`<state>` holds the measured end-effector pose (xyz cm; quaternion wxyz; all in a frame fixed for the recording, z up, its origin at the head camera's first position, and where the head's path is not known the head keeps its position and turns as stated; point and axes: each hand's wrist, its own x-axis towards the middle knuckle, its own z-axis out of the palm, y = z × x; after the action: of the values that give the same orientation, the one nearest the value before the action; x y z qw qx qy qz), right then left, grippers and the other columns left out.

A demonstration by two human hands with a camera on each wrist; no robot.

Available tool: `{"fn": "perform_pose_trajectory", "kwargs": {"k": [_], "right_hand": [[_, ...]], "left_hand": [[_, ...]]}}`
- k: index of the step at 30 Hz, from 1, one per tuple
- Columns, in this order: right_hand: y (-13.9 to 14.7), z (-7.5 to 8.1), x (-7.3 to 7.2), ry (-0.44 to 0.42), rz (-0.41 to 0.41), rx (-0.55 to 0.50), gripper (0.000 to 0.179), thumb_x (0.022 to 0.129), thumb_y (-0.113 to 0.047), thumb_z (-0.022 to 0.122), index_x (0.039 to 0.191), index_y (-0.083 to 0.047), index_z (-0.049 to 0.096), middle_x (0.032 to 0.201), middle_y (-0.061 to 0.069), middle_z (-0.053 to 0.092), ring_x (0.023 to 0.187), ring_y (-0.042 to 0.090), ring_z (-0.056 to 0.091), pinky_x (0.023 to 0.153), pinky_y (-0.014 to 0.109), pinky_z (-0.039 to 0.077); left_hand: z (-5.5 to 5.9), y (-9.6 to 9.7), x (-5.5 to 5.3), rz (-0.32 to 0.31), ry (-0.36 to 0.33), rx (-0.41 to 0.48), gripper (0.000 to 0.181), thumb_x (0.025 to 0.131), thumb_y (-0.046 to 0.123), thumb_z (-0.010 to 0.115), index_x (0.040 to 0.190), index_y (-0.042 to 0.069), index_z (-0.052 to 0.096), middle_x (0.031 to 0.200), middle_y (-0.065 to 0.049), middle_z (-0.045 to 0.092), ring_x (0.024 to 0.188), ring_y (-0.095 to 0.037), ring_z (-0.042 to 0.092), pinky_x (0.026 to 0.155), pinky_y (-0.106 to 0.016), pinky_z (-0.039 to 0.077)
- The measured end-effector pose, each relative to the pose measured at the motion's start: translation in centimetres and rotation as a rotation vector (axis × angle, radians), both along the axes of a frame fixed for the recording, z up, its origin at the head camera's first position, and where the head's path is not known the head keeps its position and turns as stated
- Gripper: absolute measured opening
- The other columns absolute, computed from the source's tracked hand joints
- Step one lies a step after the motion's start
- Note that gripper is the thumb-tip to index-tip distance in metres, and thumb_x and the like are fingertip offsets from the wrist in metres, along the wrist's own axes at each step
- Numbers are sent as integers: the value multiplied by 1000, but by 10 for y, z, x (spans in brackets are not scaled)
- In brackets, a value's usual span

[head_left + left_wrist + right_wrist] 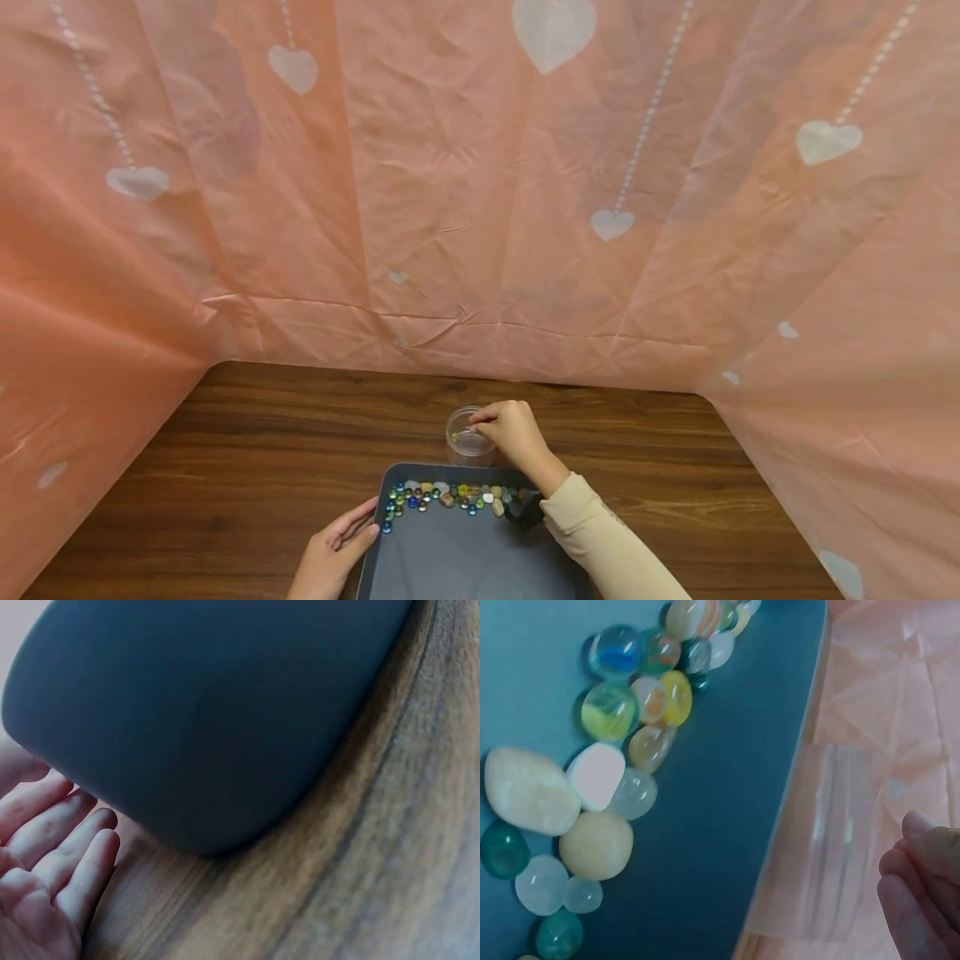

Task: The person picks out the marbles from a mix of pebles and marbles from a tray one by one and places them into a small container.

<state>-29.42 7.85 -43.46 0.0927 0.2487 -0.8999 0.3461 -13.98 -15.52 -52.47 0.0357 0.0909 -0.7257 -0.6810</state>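
A dark grey tray (480,554) has its left rim at my left hand (330,550). The fingers lie loosely extended, with thumb and fingertips against the tray's outer wall (202,735). My right hand (517,437) reaches over the tray's far rim to a clear jar (471,457). Its thumb and fingers are bent, the tips close together above the jar's mouth; I cannot tell whether something small is between them. A small yellow-green marble (454,437) shows within the jar's outline, left of these fingertips. In the right wrist view the right hand (926,881) is beside the jar (810,847).
Glass marbles (610,711) and smooth pebbles (596,845) line the tray's far edge, some trailing down its left side. A black wrist device (523,511) hangs over the tray's right part. Pink sheeting (465,208) with white hearts encloses the wooden table (300,425) behind and at both sides.
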Motion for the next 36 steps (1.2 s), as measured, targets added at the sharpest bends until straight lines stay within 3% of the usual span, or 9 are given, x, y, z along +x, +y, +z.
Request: {"fn": "perform_pose_trajectory", "kwargs": {"k": [11,15,22,26,30,36], "right_hand": [[-7,7,20,-101,100,-123,8,76,-11,75,84,-8,76,82,3,73,73,13,68,57,15,52],[-13,9,34,-217,193,-155,9,76,-16,76,85,-14,76,86,-1,73,80,10,67,61,17,54],[-25,4,53,-357,404,-111,9,75,-13,76,84,-10,76,87,-1,73,74,4,66,58,17,52],[-29,-1,59,-412,482,-91,10,73,-12,78,82,-10,77,86,-1,73,80,1,65,67,16,53],[-33,-9,64,-395,569,-27,11,72,-14,79,82,-11,77,84,-4,73,84,-6,62,73,13,51],[-39,-23,74,-409,700,62,13,72,-18,78,83,-11,76,81,-5,73,75,-11,61,68,11,51]], "left_hand": [[-1,-1,1,10,5,9,45,83,18,69,122,-2,57,122,-18,60,101,-2,61,82,-15,51],[-1,-2,1,-4,8,5,46,84,18,68,124,-2,56,124,-19,58,102,-2,60,83,-16,51],[0,-2,1,-11,2,20,46,84,18,68,124,-2,56,125,-18,58,105,-4,59,86,-17,50],[1,-1,1,-16,12,25,46,85,17,67,125,-2,55,126,-18,57,106,-4,59,86,-16,49],[0,-2,2,-10,10,18,46,85,18,67,125,-2,56,126,-18,57,103,0,58,84,-13,48],[0,-2,1,1,-13,3,45,84,20,68,124,1,57,125,-16,59,103,-1,59,84,-13,49]]}}
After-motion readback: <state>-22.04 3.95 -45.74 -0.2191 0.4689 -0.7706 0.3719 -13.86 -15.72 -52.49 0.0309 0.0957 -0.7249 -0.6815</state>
